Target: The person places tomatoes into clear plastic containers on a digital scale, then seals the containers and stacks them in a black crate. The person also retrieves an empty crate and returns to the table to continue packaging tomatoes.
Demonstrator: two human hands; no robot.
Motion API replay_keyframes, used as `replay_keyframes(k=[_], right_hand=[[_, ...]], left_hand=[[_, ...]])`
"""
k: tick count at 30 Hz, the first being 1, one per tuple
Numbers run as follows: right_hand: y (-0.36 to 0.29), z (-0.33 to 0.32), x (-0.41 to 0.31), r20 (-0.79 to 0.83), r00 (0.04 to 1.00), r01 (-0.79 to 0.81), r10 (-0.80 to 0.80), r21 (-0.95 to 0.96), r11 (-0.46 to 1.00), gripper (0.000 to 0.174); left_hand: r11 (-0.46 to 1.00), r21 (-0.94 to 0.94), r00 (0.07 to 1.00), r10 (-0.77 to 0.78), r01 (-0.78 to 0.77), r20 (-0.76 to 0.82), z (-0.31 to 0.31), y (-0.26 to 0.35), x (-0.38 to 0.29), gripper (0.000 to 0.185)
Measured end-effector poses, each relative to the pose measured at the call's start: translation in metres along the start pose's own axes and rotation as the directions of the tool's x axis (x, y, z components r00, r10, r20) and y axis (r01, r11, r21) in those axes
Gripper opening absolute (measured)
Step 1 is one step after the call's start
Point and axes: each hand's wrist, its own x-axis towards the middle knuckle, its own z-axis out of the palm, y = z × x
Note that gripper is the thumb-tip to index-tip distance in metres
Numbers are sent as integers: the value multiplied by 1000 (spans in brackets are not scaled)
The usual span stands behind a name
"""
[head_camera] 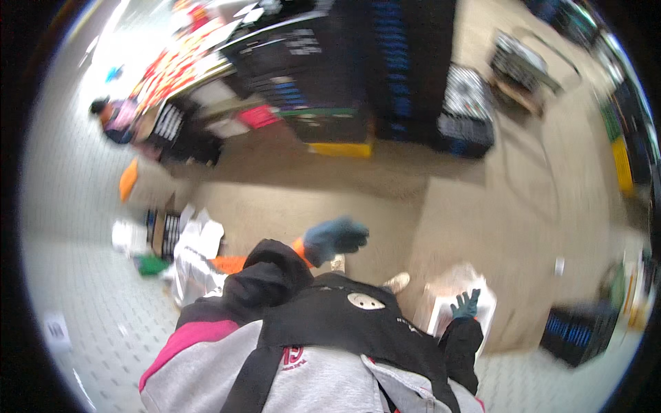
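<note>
My left hand [336, 240], in a blue-grey work glove with an orange cuff, is held in front of my dark apron [335, 315]. Nothing shows in its grasp, though motion blurs the fingers. At the right side of my body, my right hand [466, 305] has its gloved fingers spread. It appears over a white container [484, 322] with clear plastic wrap [459, 279] around it; whether it touches the container I cannot tell. Both of my shoes [397, 283] stand on the brown floor covering [310, 206].
Ahead stand stacked dark crates [330, 67] above a yellow crate edge [341, 149]. Wheeled equipment [521, 67] is at the far right. A dark crate [579, 330] sits at the lower right. Plastic bags [199, 258] lie left, near a carton [152, 186]. Another person [119, 121] is farther left.
</note>
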Motion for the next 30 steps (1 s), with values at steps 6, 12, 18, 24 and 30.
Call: replay_keyframes(k=[6,12,18,24,30], right_hand=[[-41,288,8,514,856,189,-48,-226,956,57],[39,543,-85,592,803,233,70,-419,878,34],[131,676,-151,654,653,135,381,-596,792,76],[151,788,-121,655,643,87,396,-577,812,76],[191,925,-82,571,686,-128,452,-517,847,68]], left_hand=[[926,-355,957,17,-125,-291,-110,-17,-69,32],[683,-673,959,207,-283,-193,-231,13,-116,29],[643,-639,906,278,-423,-320,-312,67,-145,19],[738,-534,852,104,-412,-514,-400,87,-125,35],[718,-493,809,165,-491,-564,-507,161,-107,37]])
